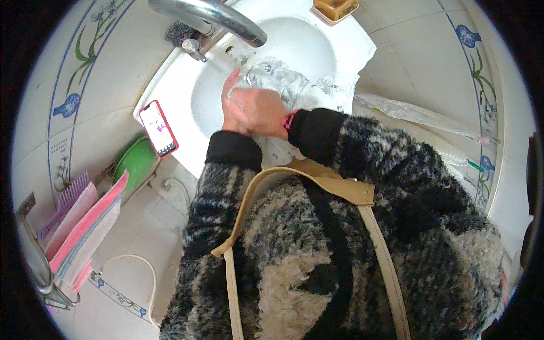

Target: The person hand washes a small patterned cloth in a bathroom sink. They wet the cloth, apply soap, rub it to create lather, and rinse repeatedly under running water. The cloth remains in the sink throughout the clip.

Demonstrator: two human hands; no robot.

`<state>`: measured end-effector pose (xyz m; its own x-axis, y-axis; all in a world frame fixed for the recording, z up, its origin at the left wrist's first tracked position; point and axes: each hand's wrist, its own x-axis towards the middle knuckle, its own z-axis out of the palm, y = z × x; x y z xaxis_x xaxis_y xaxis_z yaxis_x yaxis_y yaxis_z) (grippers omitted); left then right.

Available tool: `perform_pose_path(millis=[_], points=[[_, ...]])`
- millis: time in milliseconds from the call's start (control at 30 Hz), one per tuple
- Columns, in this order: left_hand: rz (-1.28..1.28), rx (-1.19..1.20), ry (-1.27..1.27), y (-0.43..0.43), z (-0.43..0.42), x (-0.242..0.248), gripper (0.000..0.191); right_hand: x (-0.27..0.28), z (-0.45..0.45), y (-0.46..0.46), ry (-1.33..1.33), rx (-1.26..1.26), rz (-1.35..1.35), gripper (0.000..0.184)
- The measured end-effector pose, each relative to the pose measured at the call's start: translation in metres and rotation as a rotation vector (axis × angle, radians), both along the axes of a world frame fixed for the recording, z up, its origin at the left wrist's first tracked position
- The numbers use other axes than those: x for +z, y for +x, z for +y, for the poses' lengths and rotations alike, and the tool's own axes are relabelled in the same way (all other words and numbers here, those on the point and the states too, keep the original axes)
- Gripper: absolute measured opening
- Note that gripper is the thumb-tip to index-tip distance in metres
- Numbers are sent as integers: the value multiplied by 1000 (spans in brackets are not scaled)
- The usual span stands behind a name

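A wet-looking whitish cloth with small dark prints (293,87) lies bunched over the right part of the white washbasin (170,93) and hangs across its near rim. My right hand (261,108), with a pink and black band at the wrist, lies across my left hand (231,102), and the two touch beside the cloth. Part of the cloth's edge meets the fingers; whether either hand grips it is hidden by the overlap. Above the hands arches a chrome faucet spout (229,21), and a small metal tap (194,49) stands left of it.
A phone in a red case (158,128) rests on the basin's left edge. A soap bar in a dish (335,9) sits at the far rim. Pink and white towels (91,229) hang on a rail at left, near a green plastic basin (138,161). White bundles (416,114) lie at right.
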<state>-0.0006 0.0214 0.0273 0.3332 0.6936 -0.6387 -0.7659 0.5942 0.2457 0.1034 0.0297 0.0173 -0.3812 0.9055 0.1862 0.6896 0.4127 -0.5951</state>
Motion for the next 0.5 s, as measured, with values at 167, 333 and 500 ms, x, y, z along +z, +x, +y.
perform_pose_path(millis=[167, 333, 500], points=[[222, -111, 51, 4, -14, 6, 35, 17, 4, 2, -430, -333, 96, 28], [-51, -130, 177, -6, -19, -12, 32, 32, -6, 3, 198, -229, 49, 27], [300, -26, 12, 3, -16, -10, 29, 17, 14, -3, -291, -186, -24, 29]])
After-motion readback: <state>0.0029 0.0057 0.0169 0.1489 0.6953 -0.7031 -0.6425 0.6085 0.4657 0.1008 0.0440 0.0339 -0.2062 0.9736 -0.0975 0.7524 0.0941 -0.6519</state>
